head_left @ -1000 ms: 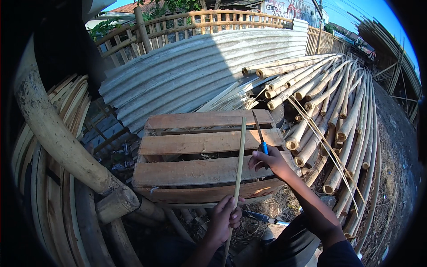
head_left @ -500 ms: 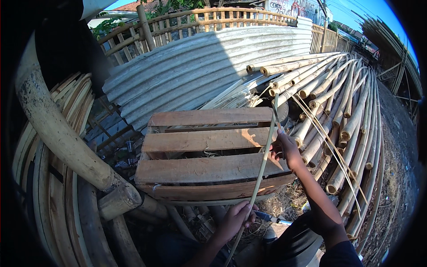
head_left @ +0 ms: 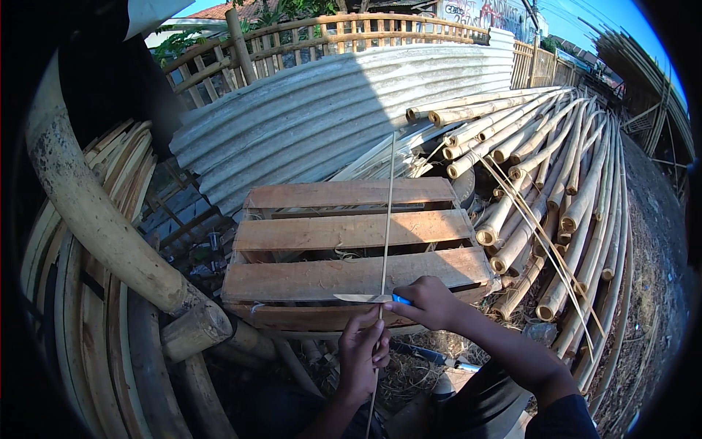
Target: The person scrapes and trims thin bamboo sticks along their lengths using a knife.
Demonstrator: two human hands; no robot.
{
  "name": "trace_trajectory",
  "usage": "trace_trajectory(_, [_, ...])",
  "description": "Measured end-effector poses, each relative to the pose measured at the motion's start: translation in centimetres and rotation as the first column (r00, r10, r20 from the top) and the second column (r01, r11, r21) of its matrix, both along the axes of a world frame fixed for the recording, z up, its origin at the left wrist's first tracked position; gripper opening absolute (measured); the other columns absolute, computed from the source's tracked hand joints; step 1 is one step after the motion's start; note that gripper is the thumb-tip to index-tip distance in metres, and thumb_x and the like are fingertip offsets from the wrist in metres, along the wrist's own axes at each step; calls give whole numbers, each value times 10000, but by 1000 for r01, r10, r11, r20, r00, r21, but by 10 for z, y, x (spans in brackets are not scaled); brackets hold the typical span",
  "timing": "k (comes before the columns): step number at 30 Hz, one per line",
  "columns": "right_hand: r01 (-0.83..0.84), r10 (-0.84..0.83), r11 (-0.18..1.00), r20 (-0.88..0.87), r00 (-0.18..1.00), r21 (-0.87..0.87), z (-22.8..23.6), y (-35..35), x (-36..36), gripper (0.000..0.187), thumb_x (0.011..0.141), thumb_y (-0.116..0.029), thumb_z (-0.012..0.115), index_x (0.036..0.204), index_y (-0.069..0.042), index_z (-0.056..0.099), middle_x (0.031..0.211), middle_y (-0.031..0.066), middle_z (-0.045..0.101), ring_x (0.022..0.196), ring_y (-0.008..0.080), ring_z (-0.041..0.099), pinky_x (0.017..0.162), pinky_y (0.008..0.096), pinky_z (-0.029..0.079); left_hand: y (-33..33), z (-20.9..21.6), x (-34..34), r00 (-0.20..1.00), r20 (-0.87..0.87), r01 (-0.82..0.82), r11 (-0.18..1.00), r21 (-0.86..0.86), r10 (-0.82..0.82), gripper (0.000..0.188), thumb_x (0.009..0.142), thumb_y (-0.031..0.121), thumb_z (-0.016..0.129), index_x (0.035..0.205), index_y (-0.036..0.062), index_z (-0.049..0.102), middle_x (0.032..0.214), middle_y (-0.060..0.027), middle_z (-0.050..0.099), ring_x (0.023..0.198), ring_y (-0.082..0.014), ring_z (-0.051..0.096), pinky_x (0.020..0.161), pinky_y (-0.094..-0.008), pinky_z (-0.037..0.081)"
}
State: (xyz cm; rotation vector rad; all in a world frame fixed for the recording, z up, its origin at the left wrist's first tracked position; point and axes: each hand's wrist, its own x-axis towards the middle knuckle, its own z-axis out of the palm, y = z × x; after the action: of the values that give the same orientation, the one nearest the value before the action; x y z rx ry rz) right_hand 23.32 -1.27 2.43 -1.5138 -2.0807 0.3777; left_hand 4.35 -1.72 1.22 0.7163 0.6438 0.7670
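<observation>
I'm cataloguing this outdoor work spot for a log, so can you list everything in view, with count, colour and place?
bamboo strip: one, pale yellow, thin, running up over the crate from the left hand
knife: one, grey blade with blue handle, laid across the strip at the crate's near edge
wooden crate: one, brown slats, centre
bamboo poles: many, tan, piled to the right
corrugated sheet: one, grey, behind the crate
curved bamboo slats: many, brownish, stacked on the left
thick pole: one, tan, leaning at left
fence: one, wooden, along the back
left hand: gripping the strip below the knife
right hand: holding the knife handle
</observation>
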Motion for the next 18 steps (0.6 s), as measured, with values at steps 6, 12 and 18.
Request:
trace_trajectory(6, [392, -397, 917, -92, 913, -69, 3, 18, 18, 538, 912, -471, 460, 646, -16, 567, 501, 172, 486, 508, 361, 530, 540, 440, 420, -4, 2, 2, 1000, 10, 17, 998, -56, -16, 263, 944, 148, 517, 1206, 150, 501, 682, 6, 399, 474, -33, 283, 401, -168, 215])
trace_trajectory(12, [331, -320, 940, -129, 939, 81, 4, 20, 17, 546, 925, -459, 435, 651, -1, 554, 493, 186, 470, 513, 382, 531, 526, 441, 409, -8, 9, -2, 999, 11, 46, 998, -46, -45, 231, 946, 148, 514, 1176, 142, 506, 663, 17, 370, 474, -27, 276, 395, -169, 202])
trace_trajectory(18, [43, -44, 998, 28, 999, 45, -20, 9, 7, 535, 902, -468, 475, 650, -2, 550, 495, 193, 478, 516, 380, 534, 533, 446, 418, -2, -1, -2, 999, 38, 31, 997, -76, -28, 231, 947, 150, 514, 1176, 129, 502, 661, 24, 362, 474, -24, 274, 394, -168, 192])
